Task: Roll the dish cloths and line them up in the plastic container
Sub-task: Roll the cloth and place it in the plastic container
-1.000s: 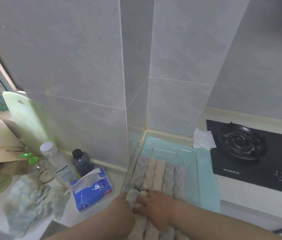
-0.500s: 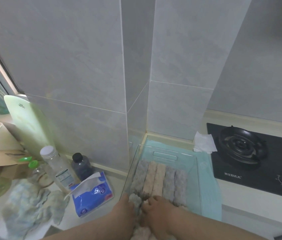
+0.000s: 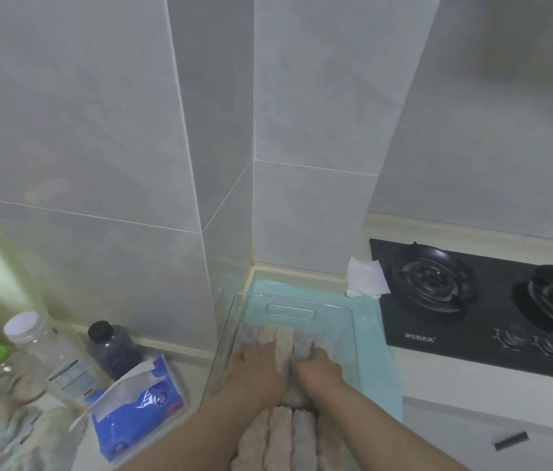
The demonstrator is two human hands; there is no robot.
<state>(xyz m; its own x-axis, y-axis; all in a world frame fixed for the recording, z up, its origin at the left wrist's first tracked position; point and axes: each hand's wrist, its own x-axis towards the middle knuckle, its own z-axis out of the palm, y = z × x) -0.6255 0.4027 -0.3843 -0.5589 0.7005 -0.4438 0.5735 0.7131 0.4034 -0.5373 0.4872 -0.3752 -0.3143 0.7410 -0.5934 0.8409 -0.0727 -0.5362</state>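
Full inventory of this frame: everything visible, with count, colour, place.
plastic container: one, clear, on the counter in the wall corner
rolled dish cloths: two rows, grey and beige, inside the container; exact count hidden by the hands
mat: one, light teal, under the container
gas hob: one, black, two burners, right
tissue: one, white, between wall and hob
tissue pack: one, blue, left of the container
clear bottle: one, white cap, left
dark bottle: one, black cap, by the wall
patterned cloth: one, pale blue-green, bottom left
left hand: pressing on the far row
right hand: on the far row
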